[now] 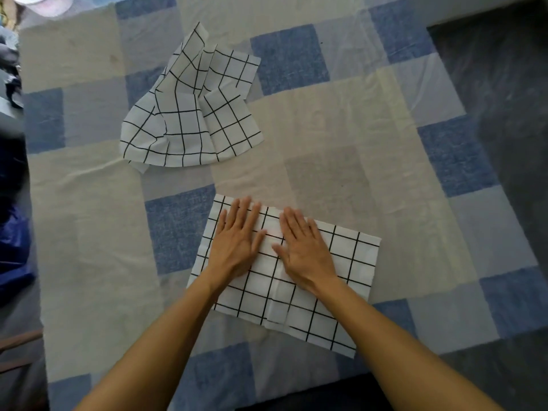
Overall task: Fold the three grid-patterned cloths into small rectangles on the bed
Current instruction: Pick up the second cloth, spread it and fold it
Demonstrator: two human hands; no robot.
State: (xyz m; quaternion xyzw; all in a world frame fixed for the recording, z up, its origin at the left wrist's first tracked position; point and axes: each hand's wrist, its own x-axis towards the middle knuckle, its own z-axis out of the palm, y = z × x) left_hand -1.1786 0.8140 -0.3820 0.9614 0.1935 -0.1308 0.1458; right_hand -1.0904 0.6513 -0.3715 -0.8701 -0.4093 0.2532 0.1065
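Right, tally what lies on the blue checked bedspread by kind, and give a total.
Flat white black-grid cloth: 1
Crumpled heap of white black-grid cloth: 1 (how many cloths are in it cannot be told)
Bare hands pressing flat on the first cloth, left hand and right hand: 2
Total: 4

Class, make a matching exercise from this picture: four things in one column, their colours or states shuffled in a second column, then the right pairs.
Column one:
1 near cloth
2 far cloth heap
3 bed cover
4 left hand

Column two:
A crumpled, nothing touching it
B blue, grey and cream squares
C pressing down with straight fingers
D spread flat as a rectangle

Pairs: 1-D; 2-A; 3-B; 4-C
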